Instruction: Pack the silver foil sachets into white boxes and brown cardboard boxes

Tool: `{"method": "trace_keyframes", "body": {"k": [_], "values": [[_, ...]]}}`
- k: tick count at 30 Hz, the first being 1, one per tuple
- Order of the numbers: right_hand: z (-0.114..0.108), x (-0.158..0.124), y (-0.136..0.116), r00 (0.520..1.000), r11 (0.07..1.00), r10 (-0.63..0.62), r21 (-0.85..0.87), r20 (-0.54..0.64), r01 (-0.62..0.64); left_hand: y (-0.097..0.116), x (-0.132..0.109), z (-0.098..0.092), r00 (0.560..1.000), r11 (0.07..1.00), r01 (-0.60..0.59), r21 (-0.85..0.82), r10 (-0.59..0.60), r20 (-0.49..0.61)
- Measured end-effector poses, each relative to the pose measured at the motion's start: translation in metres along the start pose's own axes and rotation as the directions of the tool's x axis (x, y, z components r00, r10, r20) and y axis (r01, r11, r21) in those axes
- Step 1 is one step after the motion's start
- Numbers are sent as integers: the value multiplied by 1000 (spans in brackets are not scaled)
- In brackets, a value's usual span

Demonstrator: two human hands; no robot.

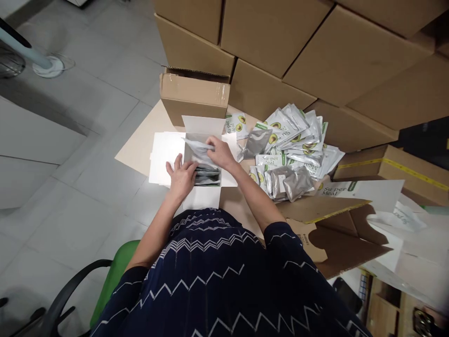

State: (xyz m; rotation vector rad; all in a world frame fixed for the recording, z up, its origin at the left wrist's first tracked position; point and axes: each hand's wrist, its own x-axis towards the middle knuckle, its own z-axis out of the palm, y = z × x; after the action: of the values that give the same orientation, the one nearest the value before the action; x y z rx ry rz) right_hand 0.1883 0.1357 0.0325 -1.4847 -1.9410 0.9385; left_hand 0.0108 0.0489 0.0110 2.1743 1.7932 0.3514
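Pinching a pale pouch (197,148) by its edge, the right hand (220,153) hangs over a white box (166,144) whose four flaps lie folded outward. Taking that box as the centre of a dial, with twelve pointing away from the person, the left hand (182,178) rests at about eight, fingers bent and spread, tips at the row of pouches (207,179) standing inside; whether it grips one, I cannot tell.

The tabletop (138,149) is a smooth tan surface, its bare corner jutting out toward nine o'clock. A small brown carton (194,110) stands just beyond the box at twelve. Toward three lies a loose heap of packets (286,131), some printed with avocado halves, others plain silver. Farther out near four, an open carton (343,220) with torn edges gapes upward.

Brown cardboard boxes (277,35) form a wall from twelve round past two. Grey floor tiles (112,107) fill the room on the opposite side, with a white cabinet (31,140) out at nine and the round white base (48,68) of a standing appliance at ten. A green chair (115,276) with a black armrest sits between seven and eight.
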Motion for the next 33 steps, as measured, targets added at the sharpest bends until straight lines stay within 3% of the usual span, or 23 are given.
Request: {"method": "trace_keyframes", "body": {"k": [4, 9, 16, 21, 25, 27, 29, 31, 33], "values": [[-5, 5, -7, 967, 928, 69, -371, 246, 28, 0, 0, 1, 1000, 1000, 3, -30, -3, -12], [5, 16, -19, 919, 843, 160, -534, 361, 63, -2, 0, 3, 1000, 999, 5, -45, -5, -6], [0, 23, -2, 889, 842, 38, -495, 456, 217, -1, -2, 6, 999, 998, 29, -52, -31, -41], [9, 20, -4, 841, 817, 94, -524, 532, 240, 1, -1, 4, 997, 999, 39, -5, -40, -73], [7, 14, -14, 832, 852, 87, -473, 548, 223, -1, 2, 5, 1000, 1000, 9, 16, -9, -25], [-4, 7, -13, 869, 929, -17, -315, 495, 197, -2, 3, 6, 1000, 1000, 6, 17, -6, -12], [-22, 0, -2, 949, 988, -119, -64, 291, 143, -2, 3, 6, 1000, 1000, 8, 24, -8, -11], [-39, -5, 23, 998, 989, -35, 139, -43, 41, -2, 3, 6, 1000, 999, 10, 34, -9, -9], [-50, -7, 58, 938, 973, 171, 201, -302, -113, -2, 3, 5, 1000, 999, 11, 40, -11, -5]]}}
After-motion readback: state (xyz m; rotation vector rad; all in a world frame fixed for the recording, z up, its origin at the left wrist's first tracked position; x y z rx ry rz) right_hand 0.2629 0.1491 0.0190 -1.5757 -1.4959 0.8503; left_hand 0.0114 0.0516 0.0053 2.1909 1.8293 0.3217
